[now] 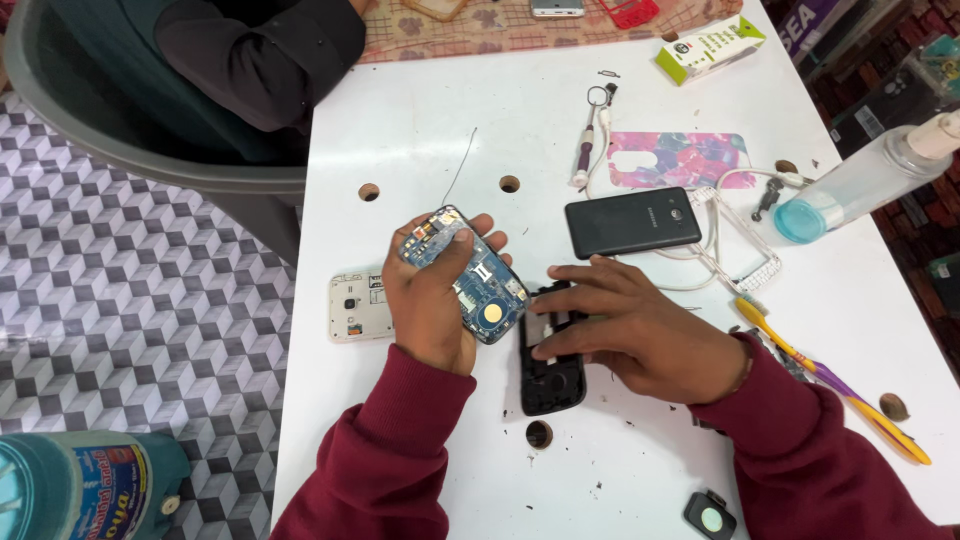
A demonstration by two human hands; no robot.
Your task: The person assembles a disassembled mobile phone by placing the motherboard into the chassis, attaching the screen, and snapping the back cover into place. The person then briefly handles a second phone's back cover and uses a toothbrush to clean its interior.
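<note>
1. Blue circuit board (470, 272), the inner plate of a phone, is lifted just above a white table (420, 120) in the left hand (430, 305), whose fingers close around its long edges.
2. The right hand (640, 335) lies flat, fingers spread and holding nothing, pressing down on a black phone frame (548, 385) that rests on the table just beside the board.
3. A white phone part (358, 306) lies to the left of the left hand, partly hidden by it.
4. A black back cover (632, 221) lies beyond the right hand, with a floral phone case (690, 160) further away.
5. A clear bottle (865, 180) lies tilted at the right edge, and a yellow and purple toothbrush (830, 385) lies near the right sleeve.
6. Another person's dark sleeve (265, 60) shows at the far left corner.
</note>
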